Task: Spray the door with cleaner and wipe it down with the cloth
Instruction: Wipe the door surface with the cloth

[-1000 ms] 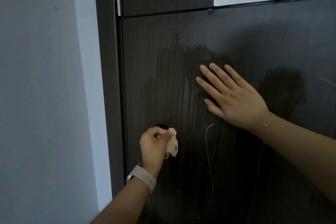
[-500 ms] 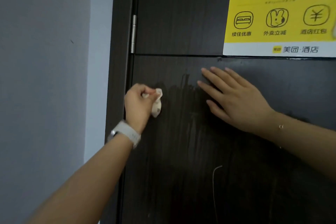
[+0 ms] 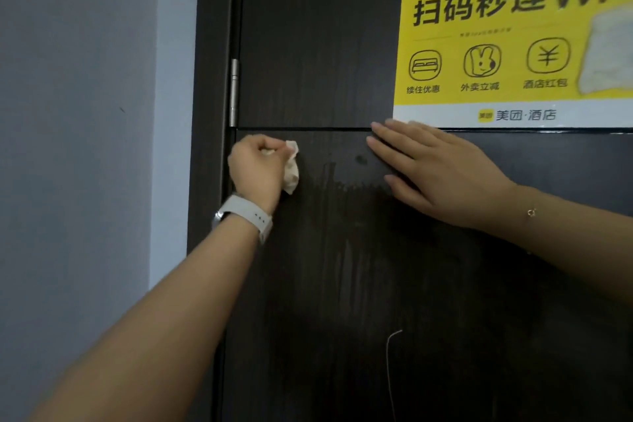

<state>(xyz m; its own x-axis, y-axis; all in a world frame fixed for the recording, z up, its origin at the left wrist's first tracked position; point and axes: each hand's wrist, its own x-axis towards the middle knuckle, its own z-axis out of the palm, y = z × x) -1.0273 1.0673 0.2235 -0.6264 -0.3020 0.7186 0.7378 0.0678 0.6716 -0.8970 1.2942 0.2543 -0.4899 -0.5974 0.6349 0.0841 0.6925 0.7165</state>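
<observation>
On the dark wood-grain door (image 3: pixel 308 44), just under the horizontal groove (image 3: pixel 301 128) and near the hinge side, sits the cloth (image 3: pixel 292 172): small, cream-white, crumpled into a wad, pressed against the panel. Left hand (image 3: pixel 255 171) has it, grip closed around the wad with fingers curled in, knuckles toward the camera, only the cloth's right edge sticking out past the fingers. White watch (image 3: pixel 245 214) on that wrist, forearm coming up from the lower left. Right of the cloth the door surface shows a wet patch (image 3: pixel 342 216) with vertical streaks running down, darker than the dry panel above the groove. Right hand (image 3: pixel 435 175) is flat on the door, grip open, fingers straight and spread slightly, pointing up-left, fingertips reaching the groove and the lower left corner of the sticker. Thin bracelet (image 3: pixel 531 212) on the right wrist. The two hands are apart, wet streaks between them. Yellow sticker (image 3: pixel 496 44) with black Chinese text, three icons and a white bottom strip covers the upper right panel. Silver hinge (image 3: pixel 234 92) on the door's left edge just above the left hand, dark door frame (image 3: pixel 209 79) beside it, then grey-blue wall (image 3: pixel 85 113). Thin pale line (image 3: pixel 390 360) low on the door, can't tell if thread or scratch.
</observation>
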